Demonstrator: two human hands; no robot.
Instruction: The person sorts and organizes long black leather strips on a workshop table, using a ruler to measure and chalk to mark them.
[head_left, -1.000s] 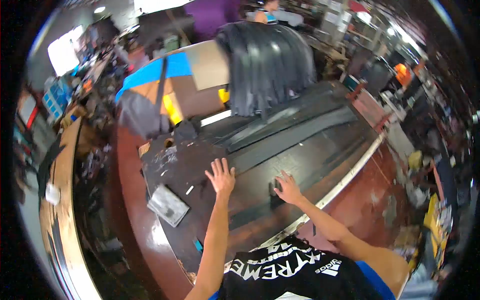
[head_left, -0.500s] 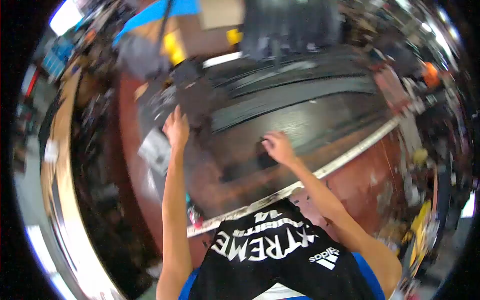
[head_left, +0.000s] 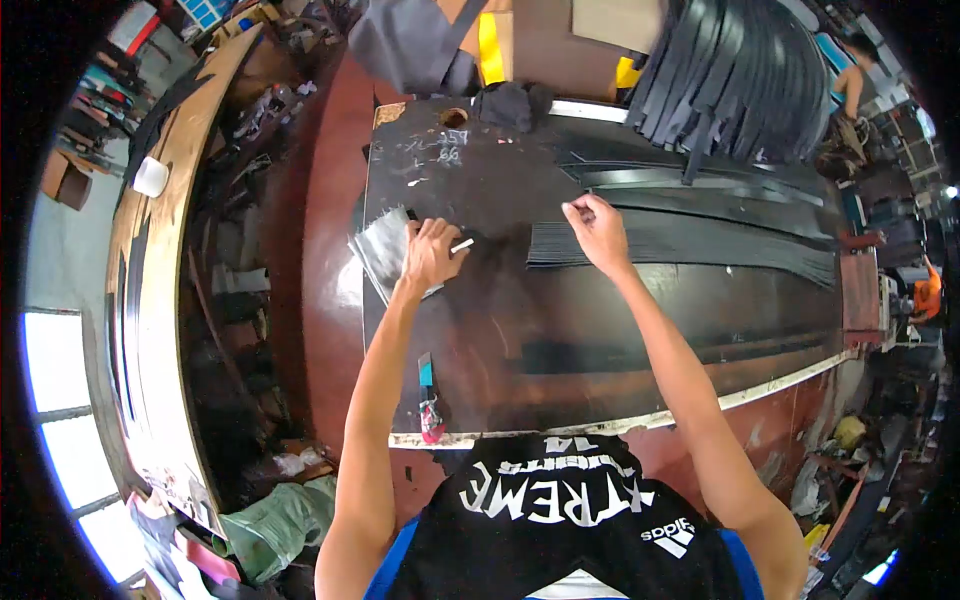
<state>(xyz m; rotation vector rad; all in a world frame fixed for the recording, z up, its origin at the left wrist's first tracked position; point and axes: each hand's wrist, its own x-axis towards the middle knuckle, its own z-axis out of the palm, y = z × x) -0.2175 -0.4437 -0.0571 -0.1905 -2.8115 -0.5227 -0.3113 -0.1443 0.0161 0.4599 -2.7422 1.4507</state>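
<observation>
While a dark, chalk-marked table (head_left: pixel 620 315) fills the middle of a cluttered workshop, the left hand (head_left: pixel 432 252) bends its fingers over a grey pad (head_left: pixel 378 246), a white stick (head_left: pixel 462 245) beside them, though whether they grip either I cannot tell. The right hand (head_left: pixel 602 238), fingertips together, partly hides the flat black strips (head_left: pixel 700 242) near their left end; beyond lies a draped black bundle (head_left: pixel 735 80).

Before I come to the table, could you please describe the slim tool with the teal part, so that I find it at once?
Look at the big dark table, at its near-left corner. There, between the left hand and the pale near edge, lies the slim tool. Unlike the black strips farther right, it has a teal section and a red end.
</observation>
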